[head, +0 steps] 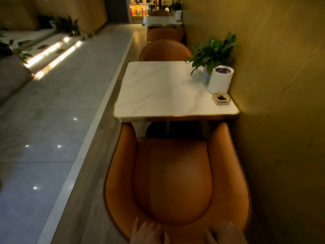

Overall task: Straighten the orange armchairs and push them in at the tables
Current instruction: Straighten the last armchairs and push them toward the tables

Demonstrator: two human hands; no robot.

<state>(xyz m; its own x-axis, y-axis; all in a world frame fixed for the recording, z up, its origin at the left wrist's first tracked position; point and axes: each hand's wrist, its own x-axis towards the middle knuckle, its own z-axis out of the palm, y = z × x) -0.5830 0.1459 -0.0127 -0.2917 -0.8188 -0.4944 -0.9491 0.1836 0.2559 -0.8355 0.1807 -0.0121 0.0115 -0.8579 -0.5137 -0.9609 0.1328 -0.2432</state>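
An orange armchair (173, 175) fills the lower middle of the head view and faces a white marble table (168, 92) with a gold rim. The tips of its arms reach just under the table's near edge. My left hand (148, 232) and my right hand (224, 233) both rest on the top of the chair's backrest at the bottom edge, fingers curled over it. Across the table a second orange armchair (165, 51) shows its back. Further off, another orange armchair (164, 35) sits at a second white table (161, 21).
A potted plant (213, 51), a white cylinder (220, 79) and a glass ashtray (221, 98) stand at the table's right side by the yellow wall (281, 103). A raised step edge (98, 110) borders a glossy tiled aisle (49, 120) on the left.
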